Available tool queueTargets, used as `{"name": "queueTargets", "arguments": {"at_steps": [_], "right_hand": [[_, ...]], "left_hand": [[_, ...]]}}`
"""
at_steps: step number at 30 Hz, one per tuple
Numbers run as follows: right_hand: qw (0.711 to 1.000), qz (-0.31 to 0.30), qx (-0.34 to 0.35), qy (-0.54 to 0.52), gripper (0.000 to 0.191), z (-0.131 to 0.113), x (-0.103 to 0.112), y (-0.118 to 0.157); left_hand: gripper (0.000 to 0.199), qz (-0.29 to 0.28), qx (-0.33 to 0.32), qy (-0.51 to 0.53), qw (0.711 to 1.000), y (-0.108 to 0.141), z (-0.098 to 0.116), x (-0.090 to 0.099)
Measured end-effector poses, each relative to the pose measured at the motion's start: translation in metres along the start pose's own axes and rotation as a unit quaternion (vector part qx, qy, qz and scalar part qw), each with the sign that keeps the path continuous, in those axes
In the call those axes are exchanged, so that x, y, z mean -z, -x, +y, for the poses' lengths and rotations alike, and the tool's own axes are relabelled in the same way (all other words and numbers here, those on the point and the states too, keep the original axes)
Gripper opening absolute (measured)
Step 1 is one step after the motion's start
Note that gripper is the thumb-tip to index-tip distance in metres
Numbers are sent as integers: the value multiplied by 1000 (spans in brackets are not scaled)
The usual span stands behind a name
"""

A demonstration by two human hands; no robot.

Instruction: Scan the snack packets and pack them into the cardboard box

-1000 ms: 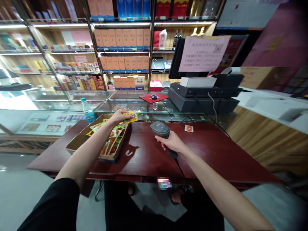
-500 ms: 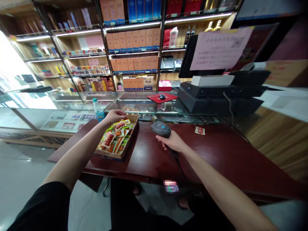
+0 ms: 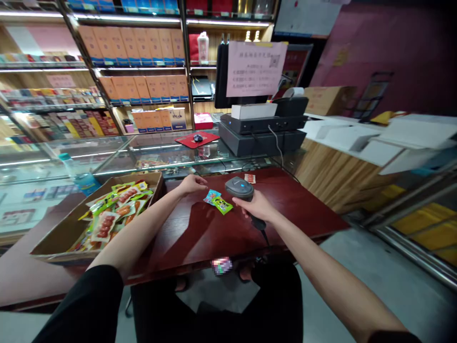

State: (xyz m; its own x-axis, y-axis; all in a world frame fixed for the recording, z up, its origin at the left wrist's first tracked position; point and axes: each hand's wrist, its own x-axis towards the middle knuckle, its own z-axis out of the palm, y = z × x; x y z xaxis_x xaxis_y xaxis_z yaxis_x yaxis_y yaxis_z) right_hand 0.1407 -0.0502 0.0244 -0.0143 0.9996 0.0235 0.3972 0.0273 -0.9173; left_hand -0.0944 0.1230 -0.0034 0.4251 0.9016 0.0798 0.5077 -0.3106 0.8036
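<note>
Right hand: grip clamped around the scanner, above the table. Left hand: grip loosely curled, slightly apart — near the blue packet, which touches the green packet on the table.

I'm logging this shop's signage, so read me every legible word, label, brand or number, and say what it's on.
Nothing reads clearly.
Pink sign on the monitor: lines too blurred.
Green packet: print too small.
Orange boxes: lettering too small.
Brown carton, right: marks too blurred.
</note>
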Motion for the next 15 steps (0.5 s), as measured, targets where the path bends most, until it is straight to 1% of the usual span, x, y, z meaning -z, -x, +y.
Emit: {"name": "queueTargets", "arguments": {"at_steps": [3,5,7,9,11,13,15], "right_hand": [[1000,14,-6,-3,36,8,8,7],[1000,20,-10,-1,37,13,12,10],[1000,22,-19,2,37,16,14,12],[999,24,-26,4,36,19,16,13],[999,22,-29,3,36,21,17,13],[999,21,-32,1,37,23,17,14],[999,21,-31,1,38,24,16,15]], "left_hand": [[34,-20,5,-29,999,-10,-4,-24],[30,-21,14,-55,998,-15,-6,-36],[34,-24,18,-85,996,-18,-7,-44],[42,-42,7,-116,992,-19,-6,-51],[46,-64,-9,-137,988,-18,-2,-56],[43,-73,-16,-151,986,-17,3,-57],[34,-84,-2,-170,982,-17,7,-55]]}}
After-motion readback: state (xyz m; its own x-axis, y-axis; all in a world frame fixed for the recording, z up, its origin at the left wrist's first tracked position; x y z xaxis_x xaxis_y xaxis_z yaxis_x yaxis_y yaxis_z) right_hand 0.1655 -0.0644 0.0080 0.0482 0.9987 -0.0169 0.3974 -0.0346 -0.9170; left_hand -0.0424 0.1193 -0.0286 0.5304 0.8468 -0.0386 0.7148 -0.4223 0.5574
